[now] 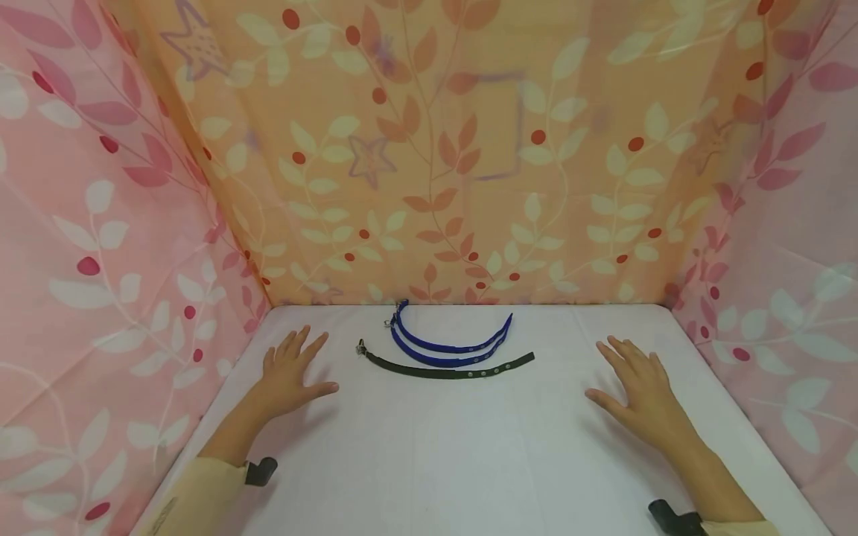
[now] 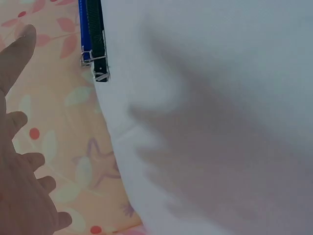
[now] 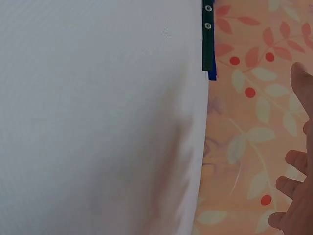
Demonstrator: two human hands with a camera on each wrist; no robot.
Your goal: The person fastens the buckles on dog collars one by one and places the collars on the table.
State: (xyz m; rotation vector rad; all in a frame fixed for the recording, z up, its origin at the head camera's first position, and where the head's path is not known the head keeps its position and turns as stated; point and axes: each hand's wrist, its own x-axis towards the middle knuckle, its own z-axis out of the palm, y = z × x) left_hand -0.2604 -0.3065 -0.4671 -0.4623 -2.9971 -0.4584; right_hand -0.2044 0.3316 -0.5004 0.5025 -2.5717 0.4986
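Note:
Three buckled straps that look like pet collars lie in shallow curves at the far middle of the white table. Nearest is a dark green collar (image 1: 429, 374), its metal buckle at the left end and metal eyelets toward the right. Just behind it are a blue collar (image 1: 436, 362) and another blue collar (image 1: 442, 348), close together. My left hand (image 1: 287, 383) hovers left of the buckles with fingers spread, holding nothing. On the other side, my right hand (image 1: 643, 394) is likewise spread and holds nothing, apart from the collars' eyelet ends.
A white cloth covers the table (image 1: 456, 461). Orange leaf-patterned fabric (image 1: 429, 149) hangs behind its far edge. Pink patterned fabric walls stand at the left (image 1: 121, 260) and right (image 1: 784, 260). Each wrist carries a dark device.

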